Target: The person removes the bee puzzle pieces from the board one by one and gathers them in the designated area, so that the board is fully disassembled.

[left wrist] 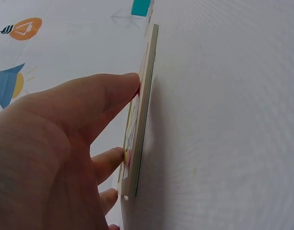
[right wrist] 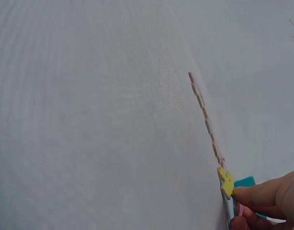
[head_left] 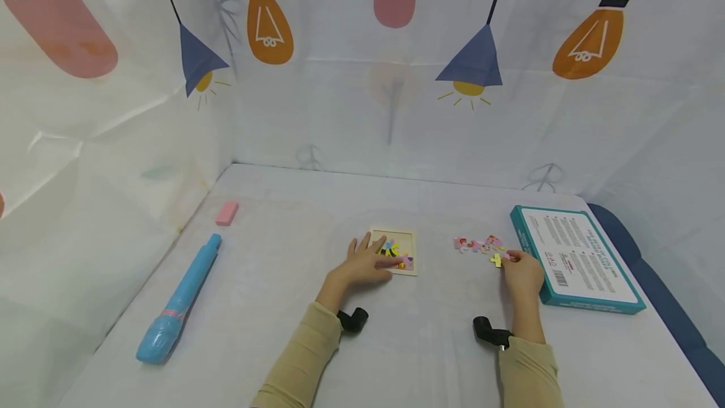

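My left hand (head_left: 365,264) rests with spread fingers on a small pale puzzle tray (head_left: 414,250), which holds several colourful jigsaw pieces (head_left: 391,249). In the left wrist view the thumb (left wrist: 123,86) touches the tray's face, with the tray (left wrist: 146,110) seen edge-on. To the right, my right hand (head_left: 522,274) pinches a yellow puzzle piece (head_left: 496,260) at its edge. The yellow piece (right wrist: 227,183) is tilted up at the thumb tip in the right wrist view. A pink bit shows between the fingers. Loose pink puzzle pieces (head_left: 478,245) lie just beyond this hand.
A teal-edged box (head_left: 578,257) lies to the right of my right hand, close to it. Far left are a blue bottle-shaped object (head_left: 181,298) and a pink block (head_left: 227,213). A patterned white curtain (head_left: 351,112) stands behind the white table (head_left: 419,345).
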Motion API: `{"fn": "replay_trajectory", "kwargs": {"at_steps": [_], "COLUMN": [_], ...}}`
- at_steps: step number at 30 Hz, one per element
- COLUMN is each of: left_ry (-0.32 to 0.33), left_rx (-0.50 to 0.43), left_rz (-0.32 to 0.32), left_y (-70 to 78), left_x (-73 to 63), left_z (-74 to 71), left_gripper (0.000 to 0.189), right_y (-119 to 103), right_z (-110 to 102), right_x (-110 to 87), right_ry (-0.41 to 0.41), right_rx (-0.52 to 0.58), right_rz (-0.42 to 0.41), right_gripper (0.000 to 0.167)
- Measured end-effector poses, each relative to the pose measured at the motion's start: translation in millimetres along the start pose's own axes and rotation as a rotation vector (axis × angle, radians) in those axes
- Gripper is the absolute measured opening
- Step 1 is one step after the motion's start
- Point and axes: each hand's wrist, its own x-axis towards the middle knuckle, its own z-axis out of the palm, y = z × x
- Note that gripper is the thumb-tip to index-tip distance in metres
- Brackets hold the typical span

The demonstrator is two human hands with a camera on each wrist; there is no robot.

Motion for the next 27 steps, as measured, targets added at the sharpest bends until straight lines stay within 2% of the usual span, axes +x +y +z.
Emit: {"fn": "replay_trajectory", "kwargs": {"at_steps": [7,11,17,23,27], "left_ry": [0.01,0.011,0.012,0.108,0.162], "left_rx": [0.002,-0.001,-0.034,0.018,0.032], "left_rz": [-0.007,-0.006,-0.004,-0.036,-0.077], "left_y": [-0.2,-0.3,-1.0,-2.6,-3.7], "left_x": [0.4,-0.1,-0.1,0.9,1.5], "left_z": [1.2,0.6,-1.8,-5.9,-7.8], "left_gripper": [0.04,0.039,0.042,0.048,0.049], "right_y": [-5,-15,-36,-55,-65], "right_z": [3,11,31,49,61], "right_x": [-1.8,-5.7,-14.7,-24.5,-29.3], "right_ry": [0.038,0.028,-0.02,-0.129,-0.197], "right_rx": [0.0,0.078,0.209,0.278,0.27], "right_rz": [-0.015,-0.031,-0.167,-0.208,-0.218], "right_gripper": [0.033,0.034,0.032,0.032,0.032]}}
